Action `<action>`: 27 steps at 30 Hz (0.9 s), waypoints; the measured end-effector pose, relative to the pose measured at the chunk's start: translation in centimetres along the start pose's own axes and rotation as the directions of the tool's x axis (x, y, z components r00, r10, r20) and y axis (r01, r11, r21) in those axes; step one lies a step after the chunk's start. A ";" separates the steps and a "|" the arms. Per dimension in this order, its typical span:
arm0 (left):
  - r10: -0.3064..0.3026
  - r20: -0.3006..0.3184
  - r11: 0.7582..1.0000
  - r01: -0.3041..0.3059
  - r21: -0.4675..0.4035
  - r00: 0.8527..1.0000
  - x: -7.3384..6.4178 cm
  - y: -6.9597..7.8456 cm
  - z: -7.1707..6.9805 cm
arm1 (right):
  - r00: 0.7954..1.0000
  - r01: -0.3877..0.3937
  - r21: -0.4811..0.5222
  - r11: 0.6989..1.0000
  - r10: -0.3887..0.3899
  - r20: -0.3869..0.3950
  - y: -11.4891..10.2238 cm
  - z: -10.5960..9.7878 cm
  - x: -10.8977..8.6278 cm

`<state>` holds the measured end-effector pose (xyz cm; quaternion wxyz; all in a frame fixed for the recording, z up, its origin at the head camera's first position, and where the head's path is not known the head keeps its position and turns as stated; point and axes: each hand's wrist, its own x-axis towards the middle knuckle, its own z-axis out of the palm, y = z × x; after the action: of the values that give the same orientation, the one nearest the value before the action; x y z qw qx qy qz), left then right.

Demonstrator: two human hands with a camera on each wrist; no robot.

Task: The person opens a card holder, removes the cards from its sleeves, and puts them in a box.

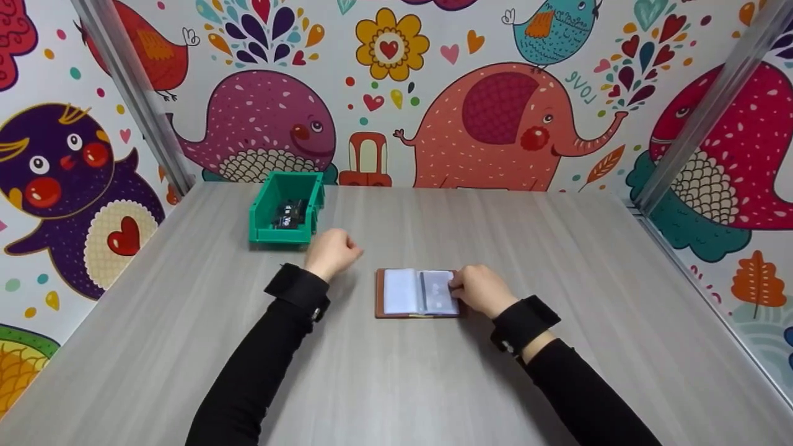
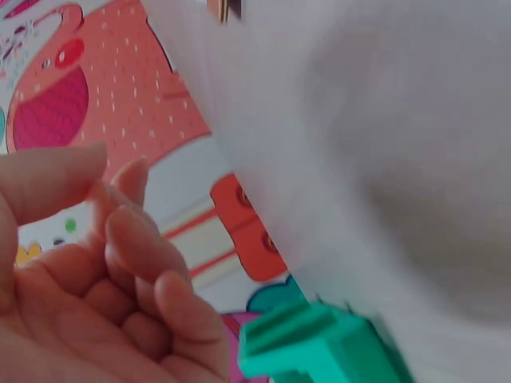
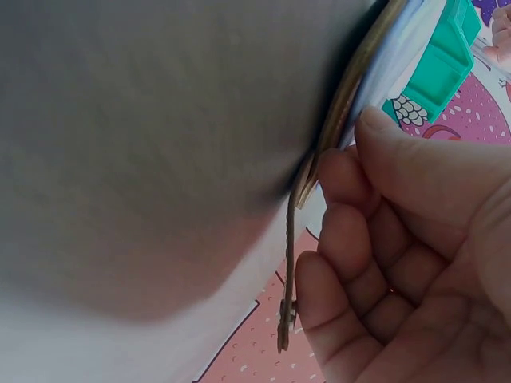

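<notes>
A brown card holder (image 1: 380,294) lies spread on the table, with clear plastic sleeves (image 1: 400,291) inside. A greyish card (image 1: 438,292) shows in the right-hand sleeve. My right hand (image 1: 485,290) pinches the holder's right edge between thumb and forefinger. In the right wrist view, the thumb lies on the sleeves and the other fingers curl by the brown cover (image 3: 351,88); a strap with a snap (image 3: 287,279) hangs beside them. My left hand (image 1: 333,253) hovers left of the holder, near the green bin, its fingers loosely curled around nothing, as the left wrist view (image 2: 104,279) shows.
A green plastic bin (image 1: 280,236) stands at the back left of the table, with dark, shiny small items (image 1: 290,214) in it. Behind the table (image 1: 384,384) rises a wall printed with cartoon animals (image 1: 495,136). Metal posts (image 1: 133,93) stand at the back corners.
</notes>
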<state>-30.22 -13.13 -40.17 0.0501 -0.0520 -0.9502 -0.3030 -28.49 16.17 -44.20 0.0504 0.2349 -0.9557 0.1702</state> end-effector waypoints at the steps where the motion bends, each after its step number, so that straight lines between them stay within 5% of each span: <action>1: 0.003 0.007 1.000 -0.003 -0.005 1.000 -0.1 0.2 0.3 | 1.000 0.002 0.000 1.000 -0.002 -0.001 0.0 0.0 0.0; 15: 0.042 0.106 0.999 -0.040 -0.015 0.993 -1.5 2.2 2.4 | 0.999 0.034 0.008 0.999 -0.034 -0.022 0.2 0.1 0.0; 27: 0.129 0.130 0.990 -0.135 0.044 0.983 -1.9 3.0 4.1 | 1.000 -0.003 -0.009 1.000 0.003 -0.009 0.1 0.0 0.0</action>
<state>-28.18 -8.48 -42.05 0.0107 -0.1328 -0.9536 -0.2701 -28.50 16.22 -44.23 0.0553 0.2324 -0.9566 0.1669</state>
